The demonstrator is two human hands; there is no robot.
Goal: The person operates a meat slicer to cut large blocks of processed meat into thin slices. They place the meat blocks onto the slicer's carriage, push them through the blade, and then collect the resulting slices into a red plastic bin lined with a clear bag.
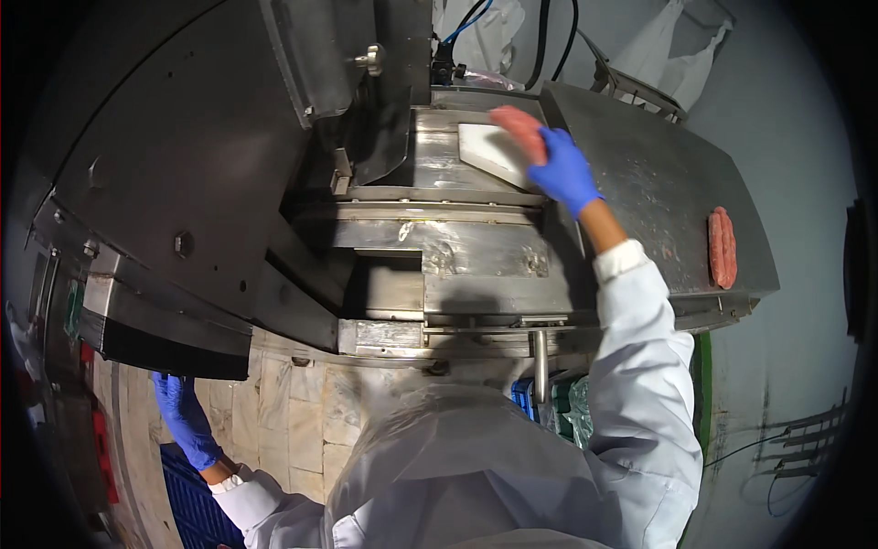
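Note:
My right hand, in a blue glove, grips one end of a long pink piece of raw meat. The meat is slightly blurred and slants over a white board set in the steel machine bed. My left hand, also blue-gloved, is at the lower edge of a black-fronted metal housing. That housing hides its fingertips, so I cannot make out what they touch. A second long pink piece of raw meat lies on the steel side table to the right.
A big steel machine body fills the left. Beside the white board stands an upright dark metal plate. A metal handle juts from the machine's front edge. Blue crate and green plastic are low down. Cables hang behind.

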